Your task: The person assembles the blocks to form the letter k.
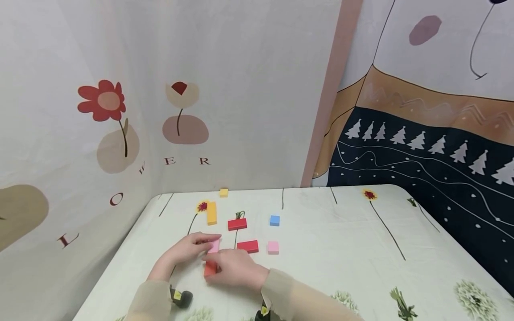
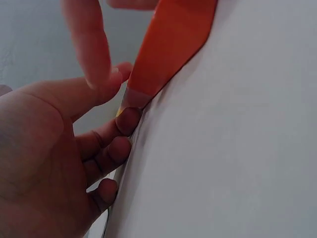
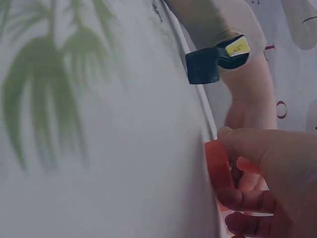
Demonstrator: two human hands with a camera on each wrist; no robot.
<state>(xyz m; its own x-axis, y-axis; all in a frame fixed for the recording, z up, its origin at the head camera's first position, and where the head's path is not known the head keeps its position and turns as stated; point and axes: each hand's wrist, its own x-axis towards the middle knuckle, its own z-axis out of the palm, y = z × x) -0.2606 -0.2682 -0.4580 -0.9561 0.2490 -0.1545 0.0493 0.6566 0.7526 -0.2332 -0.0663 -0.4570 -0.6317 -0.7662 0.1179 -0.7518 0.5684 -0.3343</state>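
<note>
While left hand [image 1: 188,248] pinches pink block [image 1: 214,245], right hand [image 1: 238,268] grips orange-red block [image 1: 210,268].

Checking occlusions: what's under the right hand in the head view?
Under the right hand, part of an orange-red block shows; its rest, and anything beneath the palm, is covered.

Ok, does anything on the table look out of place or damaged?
No visible damage or spills. Only the small yellow block looks slightly stray, sitting at the far edge of the table, beyond the orange-red block in the right hand.
</note>
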